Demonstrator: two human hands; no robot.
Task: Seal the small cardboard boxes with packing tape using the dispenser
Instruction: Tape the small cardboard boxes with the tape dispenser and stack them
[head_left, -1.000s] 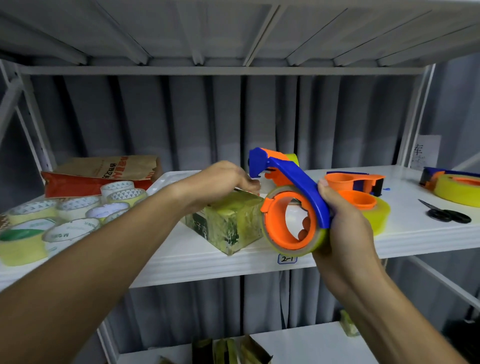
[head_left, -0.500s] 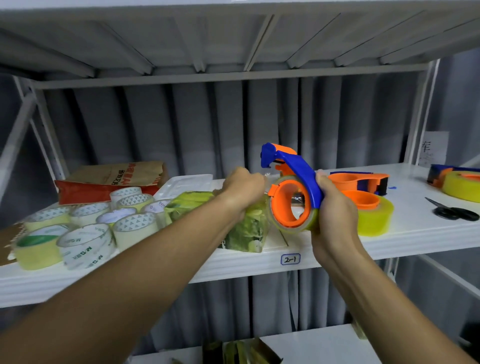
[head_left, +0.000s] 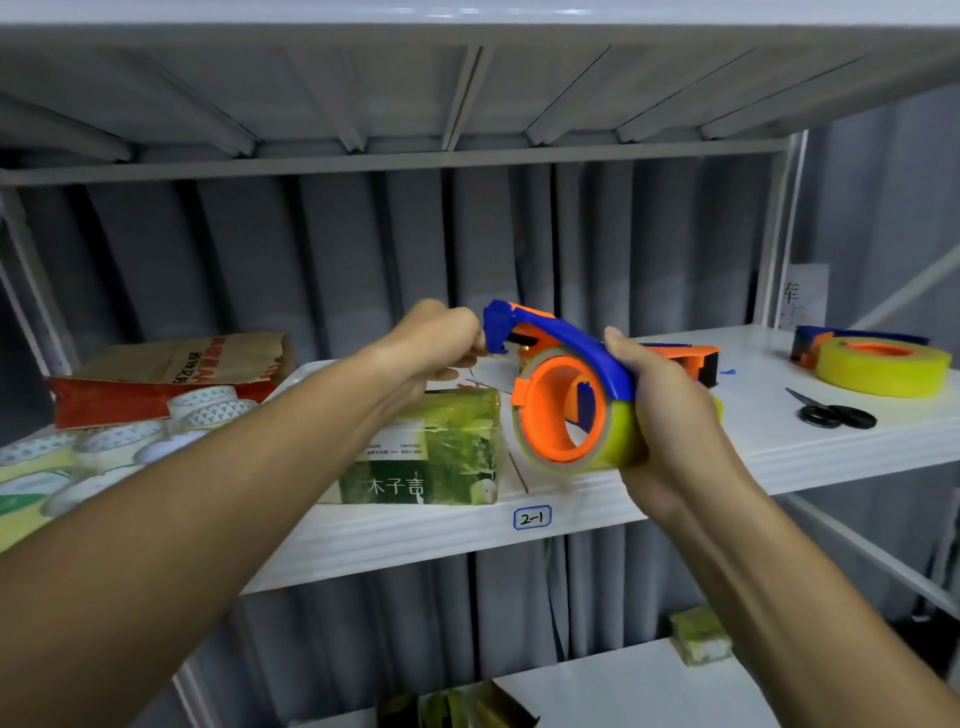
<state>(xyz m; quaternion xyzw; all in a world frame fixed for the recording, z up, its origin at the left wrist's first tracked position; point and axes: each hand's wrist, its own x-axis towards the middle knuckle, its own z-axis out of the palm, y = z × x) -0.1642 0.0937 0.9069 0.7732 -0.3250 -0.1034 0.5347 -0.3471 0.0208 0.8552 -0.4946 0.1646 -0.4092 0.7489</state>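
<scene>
black scissors, brown paper bag

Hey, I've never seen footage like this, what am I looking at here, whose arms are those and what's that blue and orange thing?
This is one view from a camera worn on a person's head, looking down at their bare arms; there is no machine. The right hand grips a blue-and-orange tape dispenser loaded with yellowish tape. The left hand has its fingers curled at the dispenser's front end, seemingly at the tape. Below, on the white metal shelf, sits a small green printed box. Spare tape rolls lie left, black scissors right.
</scene>
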